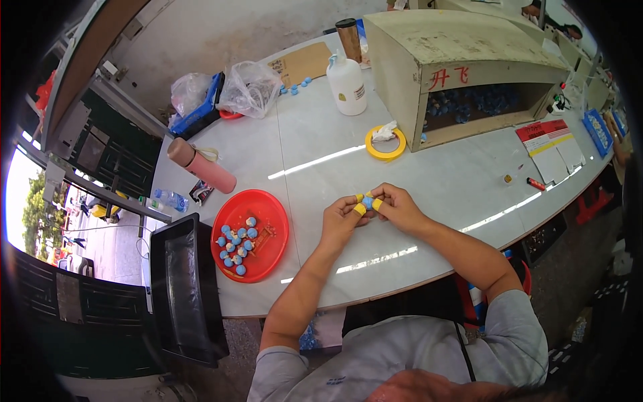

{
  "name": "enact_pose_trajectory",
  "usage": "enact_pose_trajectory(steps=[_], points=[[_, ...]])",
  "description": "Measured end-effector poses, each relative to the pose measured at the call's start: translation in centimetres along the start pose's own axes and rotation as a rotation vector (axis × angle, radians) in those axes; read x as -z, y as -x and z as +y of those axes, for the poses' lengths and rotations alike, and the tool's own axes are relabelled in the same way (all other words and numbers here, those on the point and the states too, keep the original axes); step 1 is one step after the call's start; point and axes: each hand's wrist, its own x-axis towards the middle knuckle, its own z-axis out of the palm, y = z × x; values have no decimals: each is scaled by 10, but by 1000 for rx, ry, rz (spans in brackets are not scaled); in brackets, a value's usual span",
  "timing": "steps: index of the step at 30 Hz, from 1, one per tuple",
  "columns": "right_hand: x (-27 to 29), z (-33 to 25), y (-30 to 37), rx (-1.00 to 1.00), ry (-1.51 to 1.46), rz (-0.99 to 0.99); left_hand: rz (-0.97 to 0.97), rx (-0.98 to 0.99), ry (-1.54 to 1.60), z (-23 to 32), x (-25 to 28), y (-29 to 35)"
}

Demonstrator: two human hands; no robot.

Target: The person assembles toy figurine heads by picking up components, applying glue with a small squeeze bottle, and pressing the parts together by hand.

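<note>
Over the middle of the table, my left hand (340, 220) and my right hand (400, 209) meet, fingers closed around a small blue piece (367, 202). Yellow coverings wrap several of my fingertips. The piece is mostly hidden, so its full shape cannot be made out. To the left of my hands lies a round red plate (282, 224). Several small blue balls (240, 270), some with pale spots, rest in it beside brownish crumbs.
A pink bottle (209, 171) lies beyond the plate, and a black bin (209, 288) stands at the table's left edge. Farther back are a yellow tape roll (370, 154), a white squeeze bottle (347, 87) and a beige box (462, 50) holding blue pieces. Papers (546, 144) lie right.
</note>
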Motion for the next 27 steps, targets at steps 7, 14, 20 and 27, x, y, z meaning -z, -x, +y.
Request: enact_pose_trajectory(steps=[7,14,20,27], points=[[2,-5,1,-17,100,-74,-26,-6,-59,-5,4,-2],[3,8,0,91,143,-38,-16,-11,-18,-9,0,-4],[-10,14,-9,167,250,-79,28,-112,12,-20,18,1],[9,-11,8,-132,108,-38,-59,-234,-72,-18,-8,-1]])
